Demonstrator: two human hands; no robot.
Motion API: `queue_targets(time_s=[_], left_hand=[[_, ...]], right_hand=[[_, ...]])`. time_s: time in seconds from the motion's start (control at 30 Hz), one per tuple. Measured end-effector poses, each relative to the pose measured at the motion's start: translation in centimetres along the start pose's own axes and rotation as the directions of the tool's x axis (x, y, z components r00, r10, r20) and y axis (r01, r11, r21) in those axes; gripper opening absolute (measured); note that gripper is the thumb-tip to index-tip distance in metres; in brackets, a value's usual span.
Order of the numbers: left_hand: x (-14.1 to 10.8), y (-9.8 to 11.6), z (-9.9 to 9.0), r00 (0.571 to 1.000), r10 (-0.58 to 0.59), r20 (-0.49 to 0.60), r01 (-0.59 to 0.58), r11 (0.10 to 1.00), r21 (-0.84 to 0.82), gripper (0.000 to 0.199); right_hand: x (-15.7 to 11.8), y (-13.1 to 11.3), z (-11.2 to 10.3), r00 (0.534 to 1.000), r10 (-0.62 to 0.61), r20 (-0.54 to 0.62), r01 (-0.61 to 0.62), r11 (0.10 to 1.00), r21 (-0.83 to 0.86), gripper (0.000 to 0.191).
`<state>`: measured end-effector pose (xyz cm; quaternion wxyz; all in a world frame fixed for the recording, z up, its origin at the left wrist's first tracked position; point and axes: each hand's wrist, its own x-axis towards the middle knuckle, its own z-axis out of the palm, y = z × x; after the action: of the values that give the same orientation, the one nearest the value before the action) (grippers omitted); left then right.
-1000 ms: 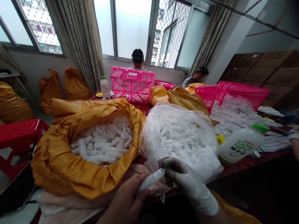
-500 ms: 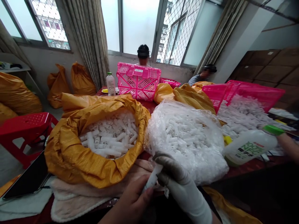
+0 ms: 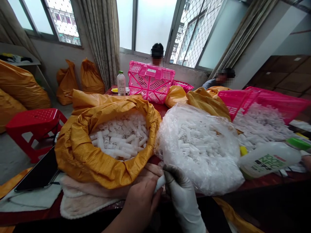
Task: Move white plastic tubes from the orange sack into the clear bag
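My bare left hand [image 3: 143, 197] grips a short whitish plastic tube [image 3: 159, 183], which slants up to the right between thumb and fingers. Closed around the tube's other end is my right hand [image 3: 181, 191], in a white glove with dirty fingertips; its fingers partly hide that end. Both hands are low in the middle of the head view, almost touching. Beyond my left hand stands an orange woven sack [image 3: 107, 173], its rim rolled down around many similar tubes [image 3: 121, 139]. A clear plastic bag [image 3: 218, 181] full of smaller white pieces [image 3: 196, 139] lies beyond my right hand.
A green-capped bottle [image 3: 269, 160] lies tilted at the right, near another person's hand [image 3: 307, 158]. Pink baskets [image 3: 150, 81] stand behind the sacks, with two people beyond. A pinkish cloth [image 3: 85, 200], a dark flat device [image 3: 39, 174] and a red stool [image 3: 34, 121] are left.
The view has shifted, so the scene sits further right. My gloved hand has turned more upright and my left hand now covers more of the tube.
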<state>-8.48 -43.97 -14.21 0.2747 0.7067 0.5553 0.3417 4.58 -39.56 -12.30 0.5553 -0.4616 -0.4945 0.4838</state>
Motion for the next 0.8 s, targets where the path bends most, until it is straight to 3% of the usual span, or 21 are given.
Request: queue_targets(time_s=[0.1,0.17,0.23,0.27,0.33,0.4,0.47,0.53,0.6,0.67,0.73,0.8], left_hand=[[-0.1,-0.2,0.3,0.993,-0.037,0.110,0.073,0.932,-0.354,0.031],[-0.3,-0.4,0.4,0.973,-0.077,0.217,0.196,0.771,-0.606,0.034],[-0.5,-0.5,0.6,0.946,-0.114,0.302,0.305,0.628,-0.716,0.041],[-0.6,-0.5,0.6,0.940,-0.122,0.320,0.327,0.601,-0.729,0.043],[-0.6,-0.3,0.6,0.951,-0.110,0.290,0.286,0.671,-0.684,0.040],[-0.5,0.0,0.3,0.980,-0.072,0.185,0.161,0.833,-0.529,0.033],[-0.2,0.4,0.2,0.993,-0.040,0.111,0.079,0.925,-0.371,0.029],[0.2,0.8,0.4,0.993,-0.039,0.108,0.078,0.921,-0.382,0.029],[0.6,1.3,0.5,0.991,-0.035,0.133,0.098,0.859,-0.502,0.030],[0.6,2.0,0.3,0.987,0.015,0.162,0.077,0.834,-0.546,0.031],[0.5,2.9,-0.8,0.966,0.139,0.220,-0.021,0.885,-0.465,0.034],[0.8,3.7,-2.8,0.928,0.241,0.283,-0.153,0.941,-0.302,0.035]], right_hand=[[-0.6,0.5,0.3,0.999,0.047,0.016,-0.047,0.998,0.030,0.032],[-1.1,0.5,0.2,0.998,0.032,0.050,-0.034,0.999,0.031,0.029],[-1.3,0.4,0.0,0.998,0.026,0.063,-0.029,0.999,0.041,0.025],[-1.4,0.3,-0.2,0.998,0.028,0.060,-0.031,0.998,0.047,0.024],[-1.4,0.4,-0.4,0.998,0.049,0.050,-0.052,0.997,0.054,0.024],[-1.4,0.7,-0.5,0.998,0.067,0.021,-0.068,0.996,0.056,0.026],[-1.4,1.1,-0.3,0.999,0.049,-0.007,-0.048,0.998,0.047,0.026],[-1.6,1.5,0.1,0.999,-0.027,-0.021,0.027,1.000,0.014,0.024],[-1.9,1.7,0.4,0.995,-0.101,0.011,0.102,0.995,-0.023,0.022],[-2.3,1.7,-0.1,0.994,-0.109,0.018,0.110,0.994,-0.027,0.024],[-2.7,1.5,-2.2,0.999,-0.040,-0.036,0.040,0.999,-0.020,0.027],[-2.9,1.4,-6.1,0.980,-0.021,-0.198,0.005,0.997,-0.079,0.028]])
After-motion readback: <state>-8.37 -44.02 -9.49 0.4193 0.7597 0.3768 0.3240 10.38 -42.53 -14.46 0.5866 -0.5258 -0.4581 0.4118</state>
